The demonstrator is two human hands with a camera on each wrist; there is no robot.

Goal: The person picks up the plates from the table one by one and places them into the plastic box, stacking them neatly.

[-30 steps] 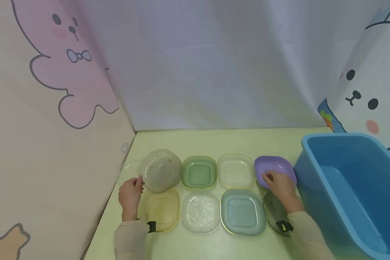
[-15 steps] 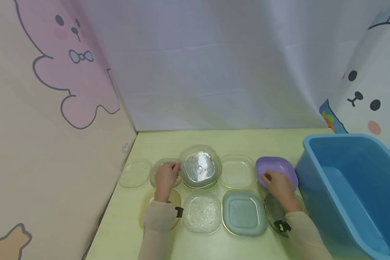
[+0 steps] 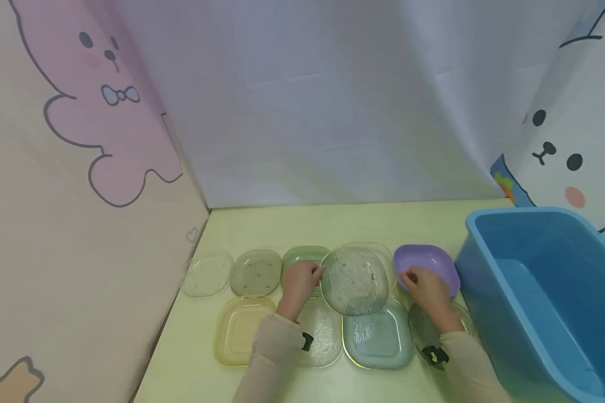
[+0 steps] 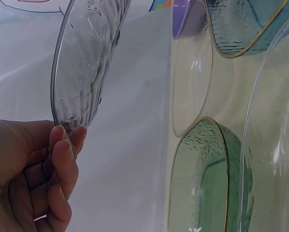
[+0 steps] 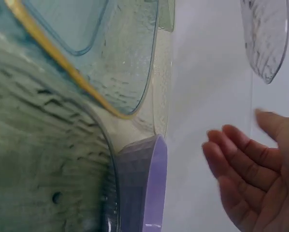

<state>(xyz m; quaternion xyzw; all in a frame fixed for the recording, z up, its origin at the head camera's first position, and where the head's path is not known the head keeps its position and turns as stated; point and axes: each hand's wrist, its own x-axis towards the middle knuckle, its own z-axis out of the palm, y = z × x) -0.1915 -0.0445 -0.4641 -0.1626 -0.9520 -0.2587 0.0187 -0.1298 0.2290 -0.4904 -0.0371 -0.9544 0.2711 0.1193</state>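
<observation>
A: How is the grip arranged?

B: The left rim of a clear rippled plate (image 3: 355,280) is pinched between thumb and fingers by the left hand (image 3: 299,288). The grip is narrow and taken at one edge only. Nothing is held by the right hand (image 3: 428,291); in its wrist view the thumb is set apart from loosely bent fingers.

A: Plate position?

B: In the air, apart from the right hand. In the head view, parts of the green dish (image 3: 305,253), the pale yellow-rimmed dish (image 3: 378,249) and the blue-grey dish (image 3: 378,338) are overlapped by it. No contact with these is seen from the left wrist.

A: What is called for?

B: The step is judged to be a transfer of this one plate through the air. With a single edge pinched, the far side is likely to dip, so the wrist is best held firm and the rims beneath cleared. If a second support is wanted, the opposite rim should be secured before the pinch is eased.

A: Further out?

B: The purple dish (image 3: 428,254) is placed beneath the right hand, just beside the blue tub (image 3: 499,324). A slow pace is advised there; knocks against either are possible.
</observation>
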